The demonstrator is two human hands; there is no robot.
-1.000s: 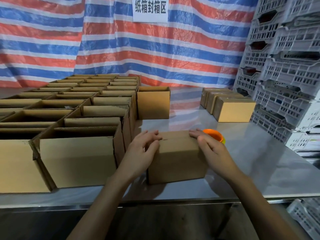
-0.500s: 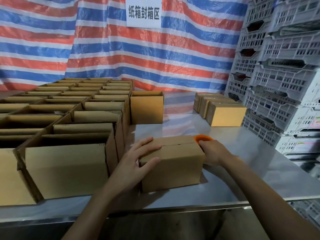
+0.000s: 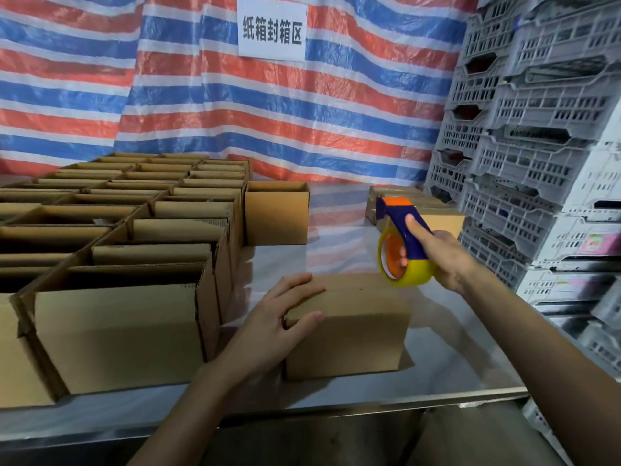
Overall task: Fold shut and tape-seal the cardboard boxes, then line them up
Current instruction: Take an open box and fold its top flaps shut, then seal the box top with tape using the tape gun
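Note:
A small cardboard box (image 3: 356,334) with its flaps folded shut sits near the front of the metal table (image 3: 450,358). My left hand (image 3: 279,317) lies flat on the box's left top corner, thumb against its front face. Above the box's right end, my right hand (image 3: 440,253) grips a blue and orange tape dispenser (image 3: 403,240) carrying a yellowish tape roll. The dispenser hangs in the air just over the box's far right corner.
Several open cardboard boxes (image 3: 117,250) fill the table's left side in rows, with one more open box (image 3: 276,213) standing behind. Closed boxes (image 3: 396,203) are lined up at the back right. Stacked grey plastic crates (image 3: 537,146) wall off the right. A striped tarp hangs behind.
My right hand has picked the tape dispenser up off the table behind the box and raised it above the box's right end. My left hand stays on the box.

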